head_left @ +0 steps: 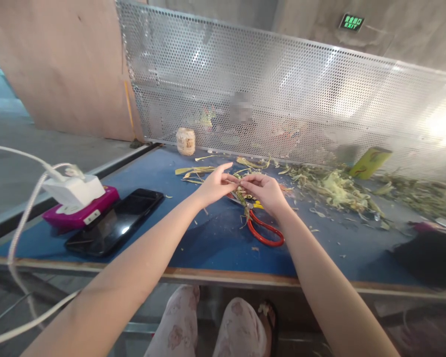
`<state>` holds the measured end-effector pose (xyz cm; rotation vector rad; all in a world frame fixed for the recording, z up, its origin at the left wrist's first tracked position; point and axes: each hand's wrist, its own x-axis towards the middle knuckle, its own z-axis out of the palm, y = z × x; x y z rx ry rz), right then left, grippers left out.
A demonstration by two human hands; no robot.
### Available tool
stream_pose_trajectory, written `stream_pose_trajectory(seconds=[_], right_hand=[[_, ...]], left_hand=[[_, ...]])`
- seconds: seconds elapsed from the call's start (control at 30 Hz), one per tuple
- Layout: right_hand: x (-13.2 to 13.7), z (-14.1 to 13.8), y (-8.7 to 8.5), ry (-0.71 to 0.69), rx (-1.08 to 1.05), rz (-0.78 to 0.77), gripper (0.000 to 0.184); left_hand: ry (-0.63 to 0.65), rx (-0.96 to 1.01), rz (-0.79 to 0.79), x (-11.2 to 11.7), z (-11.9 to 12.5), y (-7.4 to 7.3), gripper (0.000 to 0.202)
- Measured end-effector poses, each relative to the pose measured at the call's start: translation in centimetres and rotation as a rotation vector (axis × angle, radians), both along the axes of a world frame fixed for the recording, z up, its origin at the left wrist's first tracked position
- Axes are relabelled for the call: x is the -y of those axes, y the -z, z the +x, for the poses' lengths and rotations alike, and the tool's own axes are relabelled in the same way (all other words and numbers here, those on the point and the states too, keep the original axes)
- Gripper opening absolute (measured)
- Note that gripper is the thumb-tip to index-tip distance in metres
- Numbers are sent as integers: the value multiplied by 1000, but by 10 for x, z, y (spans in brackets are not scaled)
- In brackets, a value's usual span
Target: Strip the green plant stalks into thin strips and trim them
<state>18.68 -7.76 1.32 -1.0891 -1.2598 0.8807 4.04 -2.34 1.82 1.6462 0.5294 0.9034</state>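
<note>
Over the blue table (pixel 215 243), my left hand (pixel 216 187) and my right hand (pixel 264 192) meet with thumbs and fingertips pinched together. Between them is a narrow green braided piece of plant strips (pixel 241 196), its lower end hanging toward me with thin loose ends. Fingers hide its upper part. Just beneath it lie scissors with red handles (pixel 266 242), blades pointing away to the left and partly covered. A small yellow item (pixel 258 204) shows beside them, too small to name. Long pale leaf strips (pixel 193 171) lie beyond my left hand.
Heaps of dried leaf strips (pixel 330 188) cover the right rear. A yellow-green box (pixel 370 162) and a twine roll (pixel 186 142) stand near the perforated metal screen (pixel 282 84). At left are a black phone (pixel 115 223) and a magenta power strip (pixel 92 210) with cables.
</note>
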Motion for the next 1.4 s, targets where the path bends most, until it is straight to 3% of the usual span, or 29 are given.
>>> stream_pose_trajectory(seconds=[0.13, 0.63, 0.87, 1.1, 1.4], right_hand=[[1, 1, -1, -33, 29, 25, 24], [3, 0, -6, 88, 138, 47, 21], [3, -2, -6, 254, 209, 167, 23], [4, -6, -6, 266, 283, 276, 20], [7, -2, -4, 268, 518, 306, 16]], left_hand=[[-15, 11, -25, 1, -1, -1, 68], [3, 33, -65, 4, -2, -4, 64], [21, 78, -156, 6, -1, -5, 53], [9, 98, -106, -1, 2, 3, 83], [-39, 97, -195, 2, -1, -1, 91]])
